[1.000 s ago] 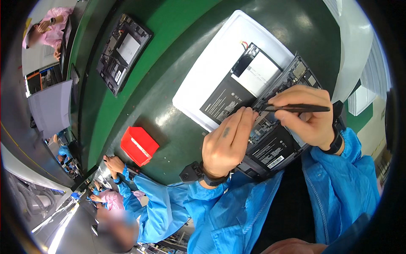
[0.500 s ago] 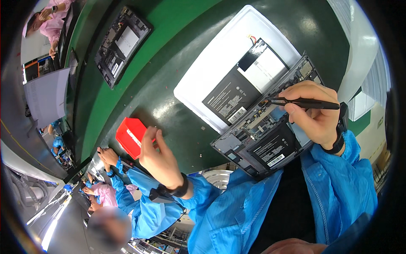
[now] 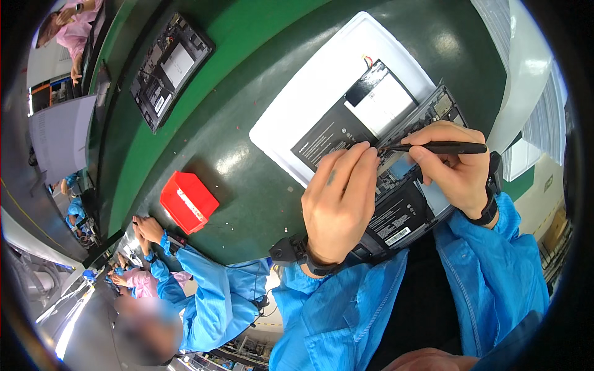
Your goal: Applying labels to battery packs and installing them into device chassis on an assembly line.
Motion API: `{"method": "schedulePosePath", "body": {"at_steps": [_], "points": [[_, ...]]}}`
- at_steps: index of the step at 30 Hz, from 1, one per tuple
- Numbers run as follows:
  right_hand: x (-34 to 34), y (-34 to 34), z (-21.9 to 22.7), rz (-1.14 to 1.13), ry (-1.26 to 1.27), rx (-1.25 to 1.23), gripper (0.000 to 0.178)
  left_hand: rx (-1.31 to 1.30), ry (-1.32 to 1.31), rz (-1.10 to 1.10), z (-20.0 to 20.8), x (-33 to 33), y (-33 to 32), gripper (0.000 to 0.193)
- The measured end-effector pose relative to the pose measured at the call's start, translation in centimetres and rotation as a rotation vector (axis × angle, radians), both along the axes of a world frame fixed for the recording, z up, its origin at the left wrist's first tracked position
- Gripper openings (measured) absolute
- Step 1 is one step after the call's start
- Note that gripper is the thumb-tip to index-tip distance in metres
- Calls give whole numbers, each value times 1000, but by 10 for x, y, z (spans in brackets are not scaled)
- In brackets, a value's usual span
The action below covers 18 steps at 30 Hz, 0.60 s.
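R hand [image 3: 450, 170] is pinching tweezers [image 3: 451, 148] over laptop chassis [image 3: 443, 106]; L hand [image 3: 339, 207] is bunching fingers over chassis, grip contents unclear; light pressure's prob. suiting.

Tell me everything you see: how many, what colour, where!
Open device: one, dark grey, right of centre
Tweezers: one, black, over device
Tray: one, white, beyond device
Battery pack: one, black and white, on tray
Bin: one, red, lower left
Second open device: one, dark grey, upper left
Table: one, green, middle
Stacked pieces: several, white, right
Other people: several, blue or pink clothing, left
Left hand: one, black wristband, beside tweezers' tip
Right hand: one, black wristband, holding tweezers
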State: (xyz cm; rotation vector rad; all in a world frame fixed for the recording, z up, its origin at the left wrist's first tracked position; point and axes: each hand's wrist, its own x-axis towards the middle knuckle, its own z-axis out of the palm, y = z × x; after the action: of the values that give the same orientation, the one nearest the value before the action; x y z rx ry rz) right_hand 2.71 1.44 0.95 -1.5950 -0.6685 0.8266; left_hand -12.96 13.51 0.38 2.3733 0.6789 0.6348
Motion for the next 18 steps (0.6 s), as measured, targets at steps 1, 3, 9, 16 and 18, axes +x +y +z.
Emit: {"method": "schedulePosePath", "body": {"at_steps": [1, 3, 9, 16, 18], "points": [[2, -1, 2, 16, 12, -17, 12, 0, 2, -3, 0, 1, 0, 22], [4, -3, 2, 23, 26, -36, 12, 15, -1, -10, 0, 2, -2, 21], [8, -3, 0, -16, 194, -39, 14, -1, 29, 7, 1, 8, -7, 22], [9, 0, 3, -40, 225, -64, 13, 2, 42, 6, 0, 10, -8, 22], [9, 1, 4, -56, 244, -79, 13, 4, 55, 31, 1, 10, -10, 23]]}}
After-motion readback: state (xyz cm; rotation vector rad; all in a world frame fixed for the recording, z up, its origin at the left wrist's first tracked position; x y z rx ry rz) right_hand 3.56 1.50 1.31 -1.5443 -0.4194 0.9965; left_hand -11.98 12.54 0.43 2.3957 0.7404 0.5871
